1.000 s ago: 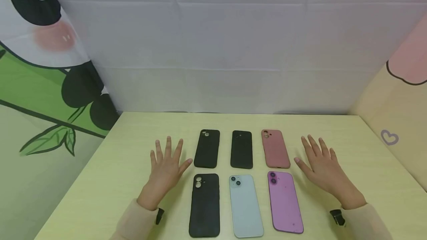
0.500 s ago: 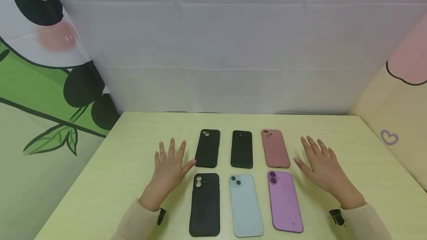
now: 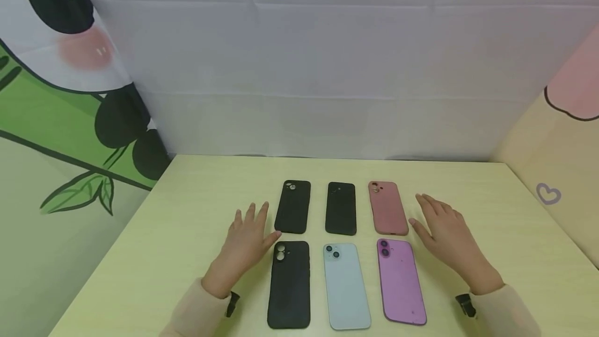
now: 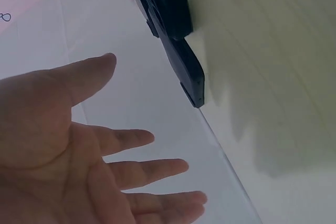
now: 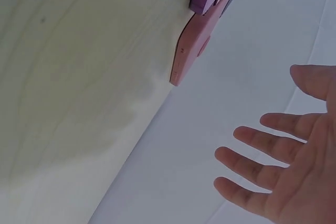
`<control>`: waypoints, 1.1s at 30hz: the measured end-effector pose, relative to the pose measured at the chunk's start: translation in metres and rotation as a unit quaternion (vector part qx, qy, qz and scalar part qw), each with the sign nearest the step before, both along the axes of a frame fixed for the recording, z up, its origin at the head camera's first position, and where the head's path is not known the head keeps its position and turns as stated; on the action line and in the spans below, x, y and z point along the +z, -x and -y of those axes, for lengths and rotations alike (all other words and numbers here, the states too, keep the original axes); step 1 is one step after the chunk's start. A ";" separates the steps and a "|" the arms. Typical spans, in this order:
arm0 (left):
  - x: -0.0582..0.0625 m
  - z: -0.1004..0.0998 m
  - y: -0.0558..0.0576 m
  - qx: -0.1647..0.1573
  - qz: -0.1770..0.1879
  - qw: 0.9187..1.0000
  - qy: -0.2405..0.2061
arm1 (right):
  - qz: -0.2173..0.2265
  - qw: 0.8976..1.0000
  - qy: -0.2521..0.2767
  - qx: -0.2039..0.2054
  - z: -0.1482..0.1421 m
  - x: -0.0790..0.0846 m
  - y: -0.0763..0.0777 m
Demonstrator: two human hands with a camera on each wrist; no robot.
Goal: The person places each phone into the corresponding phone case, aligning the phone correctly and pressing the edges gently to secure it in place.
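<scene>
My left hand (image 3: 248, 246) hovers over the table with its fingers spread, its thumb tip overlapping the gap between two black phone cases in the head view. The far black phone case (image 3: 292, 207) shows a camera cutout, as does the longer near black phone case (image 3: 288, 285). My right hand (image 3: 449, 238) is held up on the other side, fingers extended, its thumb tip close beside a pink phone case (image 3: 388, 208). Nearer that hand's wrist lies a purple phone (image 3: 401, 282). Both palms, in the left wrist view (image 4: 58, 166) and right wrist view, hold nothing.
Between the outer columns lie a dark phone-shaped piece (image 3: 340, 208) at the back and a light blue phone (image 3: 347, 287) in front. The pale wooden table (image 3: 187, 212) ends at a white cloth backdrop (image 3: 299, 66). Printed panels stand left and right.
Both hands have come inward toward the two rows, the left one moving right and slightly nearer the table's front. The right fingers have bent a little. The phones and cases stay put.
</scene>
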State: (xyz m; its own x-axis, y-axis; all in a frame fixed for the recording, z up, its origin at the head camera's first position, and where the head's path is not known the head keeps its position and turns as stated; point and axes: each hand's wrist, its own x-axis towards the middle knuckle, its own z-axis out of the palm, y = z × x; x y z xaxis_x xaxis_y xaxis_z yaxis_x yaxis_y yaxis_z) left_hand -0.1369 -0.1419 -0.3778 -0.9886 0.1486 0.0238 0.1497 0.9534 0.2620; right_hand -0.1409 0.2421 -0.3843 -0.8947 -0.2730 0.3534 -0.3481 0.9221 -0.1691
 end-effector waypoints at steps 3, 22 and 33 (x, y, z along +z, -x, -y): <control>0.001 -0.004 -0.004 -0.002 0.004 1.000 0.002 | -0.004 1.000 -0.001 0.006 0.004 0.000 -0.001; 0.003 -0.030 -0.035 0.017 0.036 0.998 0.045 | 0.001 0.998 -0.034 0.051 0.047 0.015 0.011; -0.004 -0.046 -0.051 0.027 0.061 0.995 0.070 | 0.004 0.994 -0.065 0.084 0.076 0.016 0.041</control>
